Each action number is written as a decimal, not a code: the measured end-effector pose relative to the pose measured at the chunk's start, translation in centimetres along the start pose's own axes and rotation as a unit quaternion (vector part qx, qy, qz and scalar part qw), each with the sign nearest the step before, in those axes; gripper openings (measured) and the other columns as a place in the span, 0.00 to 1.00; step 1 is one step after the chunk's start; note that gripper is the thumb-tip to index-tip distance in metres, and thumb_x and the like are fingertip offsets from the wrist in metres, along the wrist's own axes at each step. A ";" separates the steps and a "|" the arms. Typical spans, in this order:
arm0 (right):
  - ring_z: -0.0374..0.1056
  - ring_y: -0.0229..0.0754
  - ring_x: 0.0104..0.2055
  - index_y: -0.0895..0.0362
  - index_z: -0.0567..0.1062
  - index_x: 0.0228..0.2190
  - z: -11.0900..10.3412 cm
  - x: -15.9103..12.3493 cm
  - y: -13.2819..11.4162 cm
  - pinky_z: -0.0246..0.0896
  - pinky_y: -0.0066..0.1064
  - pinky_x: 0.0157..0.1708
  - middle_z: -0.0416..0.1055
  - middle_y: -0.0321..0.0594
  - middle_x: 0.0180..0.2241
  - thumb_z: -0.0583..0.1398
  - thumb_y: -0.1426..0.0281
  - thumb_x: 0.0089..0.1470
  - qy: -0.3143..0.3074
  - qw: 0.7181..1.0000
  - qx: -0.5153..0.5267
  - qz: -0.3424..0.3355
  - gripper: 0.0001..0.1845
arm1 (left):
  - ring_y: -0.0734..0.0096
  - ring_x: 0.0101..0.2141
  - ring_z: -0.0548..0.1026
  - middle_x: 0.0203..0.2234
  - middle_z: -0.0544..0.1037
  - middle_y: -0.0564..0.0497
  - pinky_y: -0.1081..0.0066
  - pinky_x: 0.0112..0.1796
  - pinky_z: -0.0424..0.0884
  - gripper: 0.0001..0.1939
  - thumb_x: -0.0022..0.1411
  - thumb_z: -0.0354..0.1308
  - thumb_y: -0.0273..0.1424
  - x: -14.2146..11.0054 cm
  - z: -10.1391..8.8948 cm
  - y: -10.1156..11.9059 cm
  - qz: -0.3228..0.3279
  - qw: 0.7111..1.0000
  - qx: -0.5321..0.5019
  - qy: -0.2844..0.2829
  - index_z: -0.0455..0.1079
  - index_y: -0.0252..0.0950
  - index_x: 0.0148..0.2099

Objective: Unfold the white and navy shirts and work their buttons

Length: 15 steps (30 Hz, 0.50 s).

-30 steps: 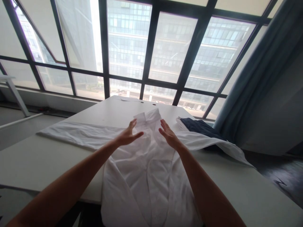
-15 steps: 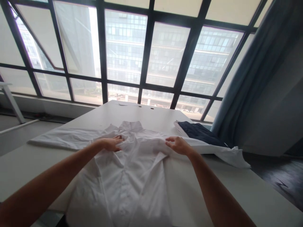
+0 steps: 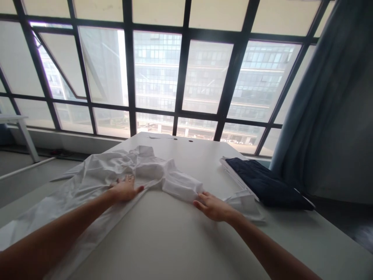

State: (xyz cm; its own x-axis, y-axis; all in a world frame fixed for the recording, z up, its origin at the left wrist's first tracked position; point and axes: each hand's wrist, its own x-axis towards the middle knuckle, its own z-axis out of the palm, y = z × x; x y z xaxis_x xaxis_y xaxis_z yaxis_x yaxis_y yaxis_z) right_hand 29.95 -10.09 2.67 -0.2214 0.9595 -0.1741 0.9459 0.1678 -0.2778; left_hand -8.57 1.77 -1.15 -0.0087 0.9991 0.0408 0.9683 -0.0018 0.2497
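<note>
A white collared shirt (image 3: 99,165) lies rumpled on the white table, its body gathered to the left and its collar toward the window. My left hand (image 3: 124,190) rests on the shirt with its fingers spread and its thumb pointing right. One sleeve (image 3: 182,182) stretches to the right from the shoulder. My right hand (image 3: 214,206) is closed on this sleeve partway along, fingers on the far side and thumb on the near side. Beyond that hand, the sleeve's end (image 3: 247,208) lies on the table. My left forearm hides part of the shirt's body.
A dark navy folded garment (image 3: 262,181) lies on white cloth (image 3: 233,171) at the table's right side. The white table (image 3: 163,241) reaches toward the large windows (image 3: 206,76). A blue-grey curtain (image 3: 309,116) hangs at right, and another white table (image 3: 26,136) stands at far left.
The shirt's body has shifted left and its near side has swung over, baring the table in front. The right sleeve has come off the navy garment. My view has tilted up slightly.
</note>
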 end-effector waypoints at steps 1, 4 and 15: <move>0.52 0.56 0.67 0.60 0.63 0.63 0.0 1.2 -0.3 0.49 0.44 0.63 0.57 0.54 0.64 0.48 0.48 0.63 0.005 1.000 0.006 -0.011 0.38 | 0.18 0.63 0.49 0.67 0.53 0.29 0.28 0.53 0.50 0.51 0.56 0.46 0.63 0.1 0.4 0.3 -0.017 1.000 0.016 -0.013 0.57 0.29 0.69; 0.51 0.58 0.67 0.59 0.63 0.63 -0.3 5.6 -0.9 0.49 0.47 0.63 0.56 0.55 0.65 0.51 0.47 0.61 0.020 1.000 -0.001 0.009 0.39 | 0.17 0.63 0.48 0.67 0.51 0.27 0.24 0.51 0.47 0.50 0.60 0.40 0.62 1.8 0.5 0.8 -0.041 0.998 0.036 -0.008 0.56 0.29 0.69; 0.38 0.54 0.71 0.59 0.52 0.67 -1.5 21.0 -0.5 0.31 0.57 0.66 0.44 0.54 0.69 0.56 0.47 0.58 0.079 0.996 0.001 0.048 0.46 | 0.23 0.65 0.45 0.68 0.49 0.31 0.30 0.56 0.44 0.49 0.60 0.36 0.62 11.8 0.1 0.9 -0.074 0.997 0.025 0.007 0.54 0.31 0.70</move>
State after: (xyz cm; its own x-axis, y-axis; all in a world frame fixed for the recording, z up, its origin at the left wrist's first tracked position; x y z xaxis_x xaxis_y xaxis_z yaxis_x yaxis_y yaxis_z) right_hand 25.15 10.27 0.61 -0.0897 0.9947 -0.0494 0.9605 0.0733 -0.2685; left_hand -7.77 13.56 -0.53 -0.1557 0.9876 0.0213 0.9673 0.1481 0.2057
